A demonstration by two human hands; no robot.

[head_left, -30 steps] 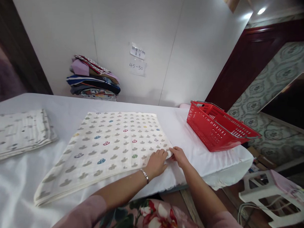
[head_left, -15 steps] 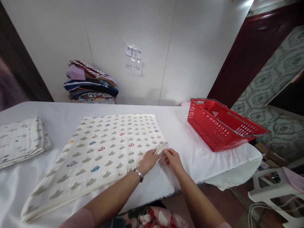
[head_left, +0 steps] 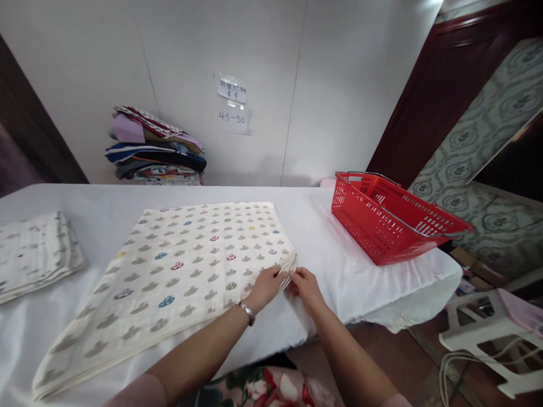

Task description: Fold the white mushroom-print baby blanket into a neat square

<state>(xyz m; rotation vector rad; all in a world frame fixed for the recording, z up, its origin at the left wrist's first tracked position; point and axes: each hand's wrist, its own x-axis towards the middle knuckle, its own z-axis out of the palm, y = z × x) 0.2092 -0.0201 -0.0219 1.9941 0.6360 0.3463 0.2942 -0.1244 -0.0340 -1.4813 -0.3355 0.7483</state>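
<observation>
Both hands on layered corner of printed cloth; red basket to the right

Containers: one red basket (head_left: 364, 230) on the counter (head_left: 307, 208), toward its right end, metal handles down at the rim. Near wall hides the basket's floor; can't tell contents.

Printed cloth (head_left: 193, 266), folded in layers, lies flat mid-counter, left of the basket; near-right corner slightly raised. Left hand (head_left: 264, 287), bracelet (head_left: 247, 313) at wrist: fingers pinching the corner layers. Right hand (head_left: 307, 291): fingers bent, pinching the edge of the same corner, probably, since the tips are partly hidden. Hands close together.

Edges/room: cloth's near edge slants along the counter's front; a white covered strip shows between cloth and basket, another behind the cloth.

Counts: 1 basket, 1 printed cloth in hand, 1 folded white pile (head_left: 24, 251) at far left, apart from the cloth, 1 stack of coloured fabrics (head_left: 160, 149) behind the counter, 2 paper notes (head_left: 232, 89) on the wall (head_left: 356, 82), 1 white stool (head_left: 462, 342) lower right.
</observation>
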